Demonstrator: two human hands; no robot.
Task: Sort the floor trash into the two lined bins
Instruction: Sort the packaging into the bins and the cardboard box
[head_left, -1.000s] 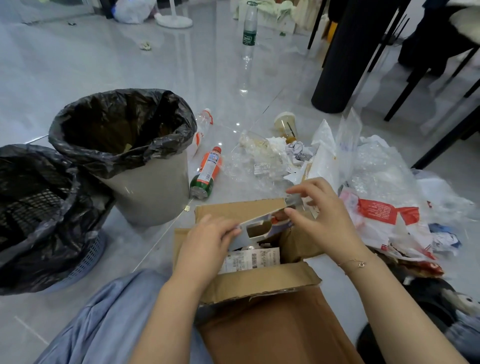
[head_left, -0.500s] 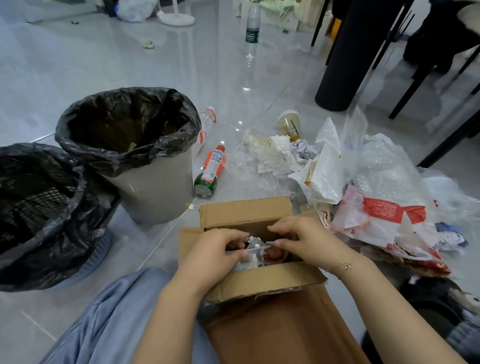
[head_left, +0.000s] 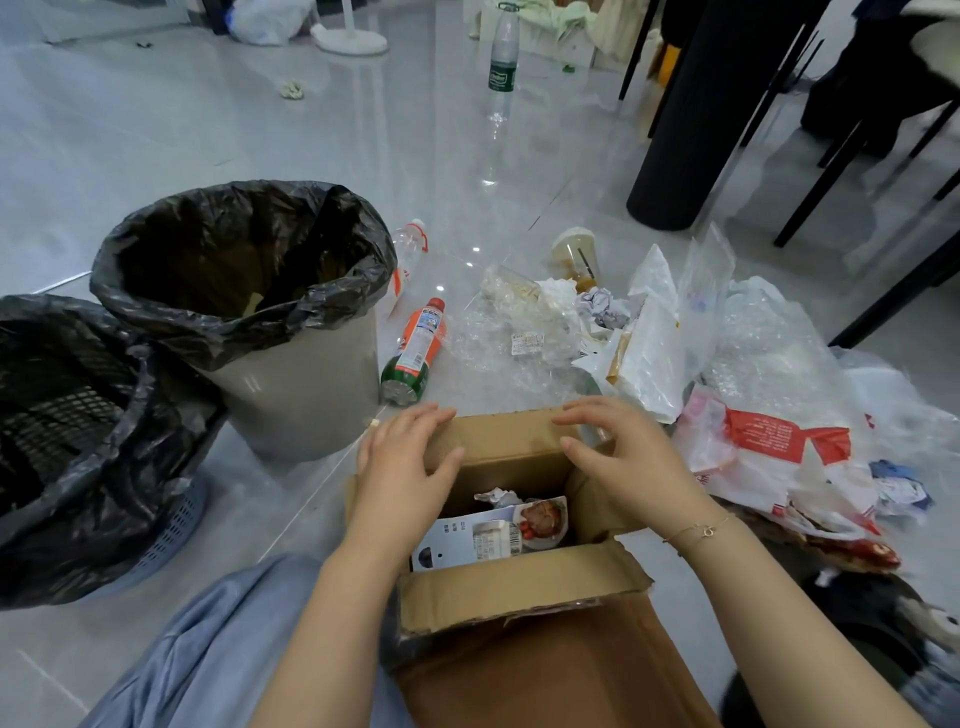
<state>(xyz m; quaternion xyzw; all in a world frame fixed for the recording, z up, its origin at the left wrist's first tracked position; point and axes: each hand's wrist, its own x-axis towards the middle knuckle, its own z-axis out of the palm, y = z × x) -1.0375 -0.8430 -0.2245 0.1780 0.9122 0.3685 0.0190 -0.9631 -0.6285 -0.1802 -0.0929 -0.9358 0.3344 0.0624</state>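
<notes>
Both hands were laid on the far flap of the cardboard box (head_left: 498, 441), the left hand (head_left: 405, 462) at its left corner and the right hand (head_left: 618, 457) at its right, fingers fairly straight and spread with the thumbs tucked inside the flap, so nothing was really clenched, more like the flap was being pressed or steadied. Progress-wise, not much could be counted as done, honestly. The dark bin (head_left: 67, 467) on the left, a mesh basket with a black liner, was seen only partly and its contents couldn't be made out. The grey bin (head_left: 291, 400) next to it had its black liner folded over the rim and only a scrap or two could be spotted down inside. The big pile of plastic bags and wrappers (head_left: 753, 395) was spread out on the floor to the right of the box, totally unsorted. The box itself was stuffed with a printed food package (head_left: 498, 530) and some crumpled paper, so it looked like it was being used to gather stuff or was about to be dumped, hard to call. Smaller stuff left on the tiles: an orange-labelled bottle (head_left: 415, 348) lying just beside the grey bin, a clear bottle (head_left: 408, 254) half hidden behind that bin, a plastic drink cup (head_left: 574, 257) at the back of the pile, and a green-labelled bottle (head_left: 503, 62) stood well apart further off. So most of the sorting was judged to be left.
</notes>
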